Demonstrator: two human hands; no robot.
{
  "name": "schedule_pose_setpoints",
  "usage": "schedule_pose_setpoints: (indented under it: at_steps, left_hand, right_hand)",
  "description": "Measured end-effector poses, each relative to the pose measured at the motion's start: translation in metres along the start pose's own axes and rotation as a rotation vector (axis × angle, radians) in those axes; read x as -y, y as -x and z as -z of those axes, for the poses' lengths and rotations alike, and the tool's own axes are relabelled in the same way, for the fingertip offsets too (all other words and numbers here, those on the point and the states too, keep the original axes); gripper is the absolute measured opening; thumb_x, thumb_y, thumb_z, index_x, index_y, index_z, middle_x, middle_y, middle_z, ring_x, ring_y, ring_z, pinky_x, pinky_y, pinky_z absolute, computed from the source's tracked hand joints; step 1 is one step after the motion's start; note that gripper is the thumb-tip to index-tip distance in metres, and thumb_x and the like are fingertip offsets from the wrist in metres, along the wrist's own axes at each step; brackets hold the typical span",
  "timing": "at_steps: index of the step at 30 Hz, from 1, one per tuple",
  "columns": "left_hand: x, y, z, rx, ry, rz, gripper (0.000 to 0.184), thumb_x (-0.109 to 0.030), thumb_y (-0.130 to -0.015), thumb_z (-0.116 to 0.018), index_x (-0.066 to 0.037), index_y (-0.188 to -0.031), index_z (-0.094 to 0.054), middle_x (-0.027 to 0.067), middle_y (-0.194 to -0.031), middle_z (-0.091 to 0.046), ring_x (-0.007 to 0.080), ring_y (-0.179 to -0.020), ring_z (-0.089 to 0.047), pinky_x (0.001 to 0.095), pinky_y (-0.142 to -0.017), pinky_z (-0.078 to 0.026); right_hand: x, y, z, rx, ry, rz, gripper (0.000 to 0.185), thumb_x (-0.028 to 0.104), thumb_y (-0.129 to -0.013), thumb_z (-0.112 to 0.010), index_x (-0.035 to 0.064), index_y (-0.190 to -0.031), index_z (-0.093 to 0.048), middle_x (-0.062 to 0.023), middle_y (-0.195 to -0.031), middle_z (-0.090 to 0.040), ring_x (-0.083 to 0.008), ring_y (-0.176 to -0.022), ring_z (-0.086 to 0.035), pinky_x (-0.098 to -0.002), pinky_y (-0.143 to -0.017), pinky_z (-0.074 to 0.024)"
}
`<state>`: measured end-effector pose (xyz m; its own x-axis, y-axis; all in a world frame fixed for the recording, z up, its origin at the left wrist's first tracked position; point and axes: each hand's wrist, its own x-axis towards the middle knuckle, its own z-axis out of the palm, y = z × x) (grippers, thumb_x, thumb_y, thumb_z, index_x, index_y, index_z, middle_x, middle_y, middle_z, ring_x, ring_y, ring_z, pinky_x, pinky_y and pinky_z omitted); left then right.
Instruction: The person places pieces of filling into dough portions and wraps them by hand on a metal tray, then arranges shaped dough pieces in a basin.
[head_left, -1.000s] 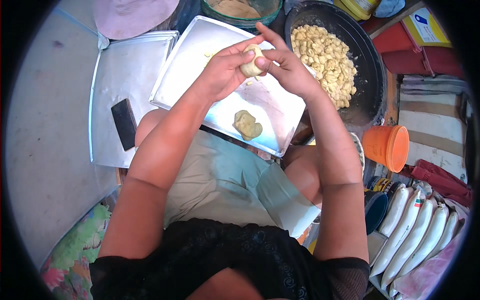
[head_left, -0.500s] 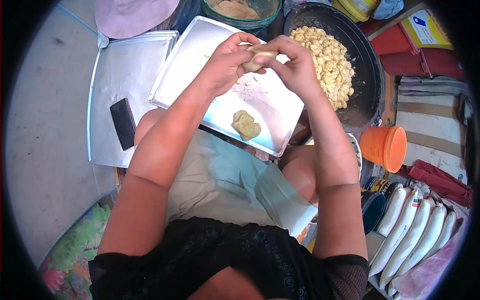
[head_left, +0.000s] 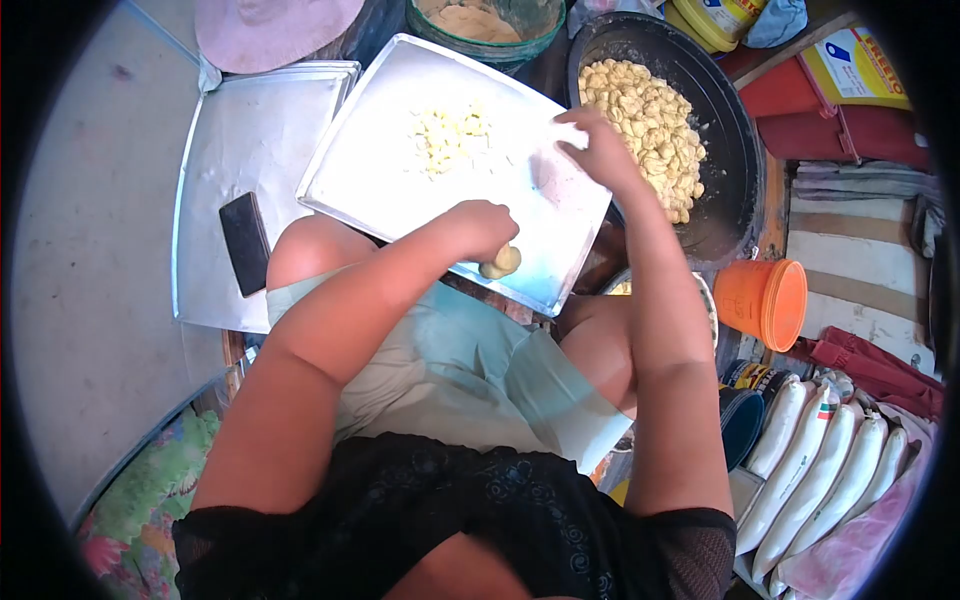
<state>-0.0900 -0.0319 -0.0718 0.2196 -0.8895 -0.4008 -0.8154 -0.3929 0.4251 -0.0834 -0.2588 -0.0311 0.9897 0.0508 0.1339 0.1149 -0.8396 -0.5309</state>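
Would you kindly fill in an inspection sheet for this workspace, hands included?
Surface: metal tray, partly covered by small pale pieces.
Job's things: dough lump near the tray's near edge; dough pieces in the black tub.
Clutter: phone on a second tray at left.
Grippers: left hand at the dough lump, grip unclear; right hand open over the metal tray, apparently empty.
Cables: nothing seen.
Surroundings: orange bucket and white packs at right.

A smooth grey surface spreads along the left, above a floral cloth at near left. At right lie banded pale and brown panels; a wooden plank slants at far right. Strong light brightens the far middle.
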Motion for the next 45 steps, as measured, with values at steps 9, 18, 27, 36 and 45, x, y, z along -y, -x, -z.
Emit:
schedule_pose_setpoints:
  at_steps: [9,18,27,36,45]
  left_hand:
    - [0.006,0.022,0.056,-0.095,0.306,0.099,0.027,-0.021,-0.070,-0.060,0.000,-0.087,-0.062,0.0207,-0.084,-0.064,0.0343,-0.081,-0.063,0.0406,-0.075,-0.048]
    - [0.035,0.043,0.090,-0.164,0.898,-0.086,0.023,-0.005,-0.071,-0.052,-0.002,-0.092,-0.061,0.0018,-0.086,-0.060,0.0105,-0.081,-0.056,0.0256,-0.075,-0.045]
    - [0.040,0.042,0.089,-0.353,1.670,-0.126,0.030,-0.008,-0.081,-0.046,0.001,-0.108,-0.054,0.0131,-0.099,-0.062,0.0195,-0.091,-0.062,0.0321,-0.083,-0.050]
    - [0.043,0.021,0.081,-0.691,1.802,-0.071,0.028,-0.017,-0.094,-0.051,0.001,-0.116,-0.051,0.0102,-0.103,-0.060,0.0188,-0.090,-0.060,0.0360,-0.083,-0.052]
    - [0.021,0.025,0.090,-0.631,1.877,-0.122,0.031,-0.021,-0.098,-0.048,-0.001,-0.120,-0.051,0.0081,-0.107,-0.059,0.0185,-0.096,-0.059,0.0317,-0.082,-0.051]
  right_hand:
    - [0.045,-0.001,-0.081,0.291,0.121,0.118,0.026,0.016,-0.076,-0.061,0.0150,-0.102,-0.066,-0.0057,-0.098,-0.060,-0.0252,-0.095,-0.060,-0.0380,-0.084,-0.0466]
    - [0.040,-0.001,-0.089,0.325,0.132,0.017,0.024,0.025,-0.076,-0.058,0.0138,-0.097,-0.064,-0.0060,-0.099,-0.063,-0.0250,-0.101,-0.057,-0.0371,-0.085,-0.0434]
    - [0.031,-0.025,-0.068,-0.002,-0.654,-0.372,0.019,0.023,-0.091,-0.053,0.0053,-0.088,-0.057,-0.0098,-0.094,-0.064,-0.0186,-0.080,-0.063,-0.0324,-0.070,-0.0517]
    - [0.076,-0.012,-0.031,-0.108,-0.825,-0.321,0.021,0.022,-0.098,-0.049,0.0015,-0.099,-0.052,-0.0066,-0.088,-0.061,-0.0116,-0.075,-0.060,-0.0240,-0.065,-0.0512]
    - [0.096,-0.012,-0.012,-0.358,-0.752,-0.083,0.019,0.011,-0.086,-0.067,0.0000,-0.100,-0.060,-0.0041,-0.082,-0.063,-0.0080,-0.069,-0.058,-0.0207,-0.064,-0.0484]
